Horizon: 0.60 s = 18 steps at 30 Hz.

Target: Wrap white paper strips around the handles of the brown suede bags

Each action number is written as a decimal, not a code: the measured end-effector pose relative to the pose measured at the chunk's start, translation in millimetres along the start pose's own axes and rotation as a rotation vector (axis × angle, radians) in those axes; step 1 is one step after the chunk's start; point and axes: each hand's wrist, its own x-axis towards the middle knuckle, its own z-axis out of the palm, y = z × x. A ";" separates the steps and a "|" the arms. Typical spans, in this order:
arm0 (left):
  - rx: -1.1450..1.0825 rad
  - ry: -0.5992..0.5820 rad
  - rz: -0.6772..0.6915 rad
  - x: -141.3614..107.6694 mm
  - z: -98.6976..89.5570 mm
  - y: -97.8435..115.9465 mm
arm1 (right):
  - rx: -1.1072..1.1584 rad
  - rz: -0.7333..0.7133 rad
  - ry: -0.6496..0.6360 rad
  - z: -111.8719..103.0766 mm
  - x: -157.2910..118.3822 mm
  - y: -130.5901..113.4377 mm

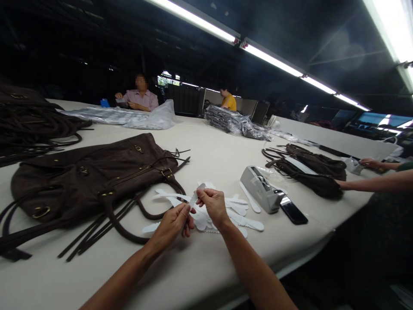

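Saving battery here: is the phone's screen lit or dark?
Dark: the phone has a black face, with pale glare at one end.

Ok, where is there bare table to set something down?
The table is bare between the brown bag, tape dispenser and plastic-wrapped stack, and between the phone and near edge. Crowded: around the left hand and right hand, where white pieces pile up.

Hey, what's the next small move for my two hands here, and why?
Probably lift the pale piece clear of the white pile: the left hand and right hand both seem to pinch it just above those loose, overlapping pieces, where it could easily get mixed in.
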 end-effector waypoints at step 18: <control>-0.143 -0.095 -0.123 10.8 -0.9 -13.4 | 0.362 0.197 -0.050 2.5 4.9 -4.4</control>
